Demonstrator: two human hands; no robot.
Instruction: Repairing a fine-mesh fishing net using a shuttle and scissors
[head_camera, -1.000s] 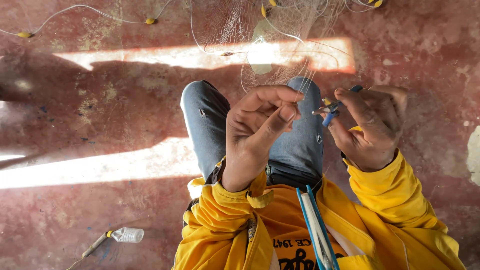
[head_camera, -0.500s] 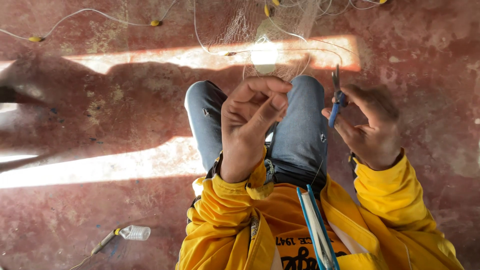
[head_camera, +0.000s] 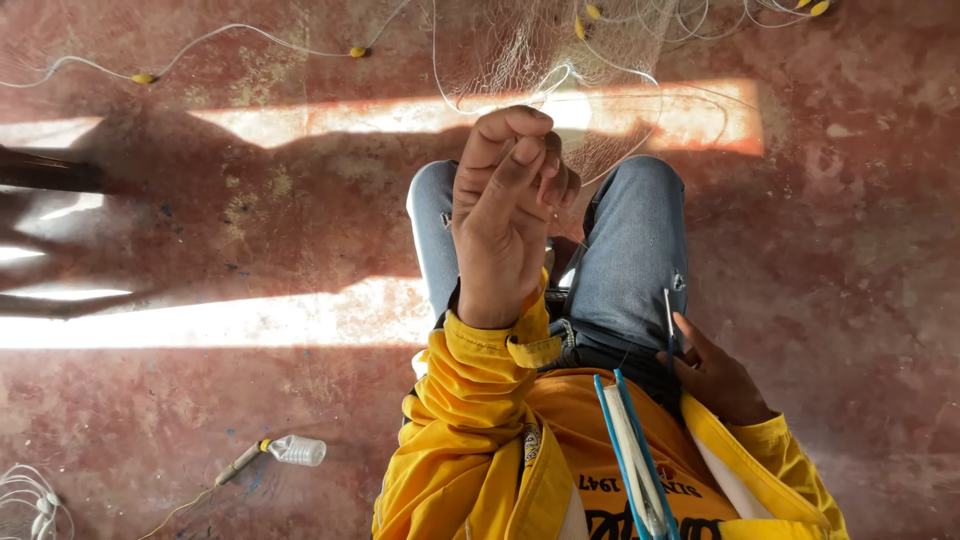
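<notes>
My left hand (head_camera: 510, 215) is raised over my knees, its grip pinching fine strands of pale fishing net (head_camera: 560, 60). My right hand (head_camera: 715, 375) rests at my hip, its grip pressed around a slim blue netting needle (head_camera: 668, 320).

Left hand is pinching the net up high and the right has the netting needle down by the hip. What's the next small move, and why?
Probably bring the right hand with the blue needle back up to the left hand. The left fingers are closed on the fine net, while the needle sits low beside the thigh, apart from that pinch.
</notes>
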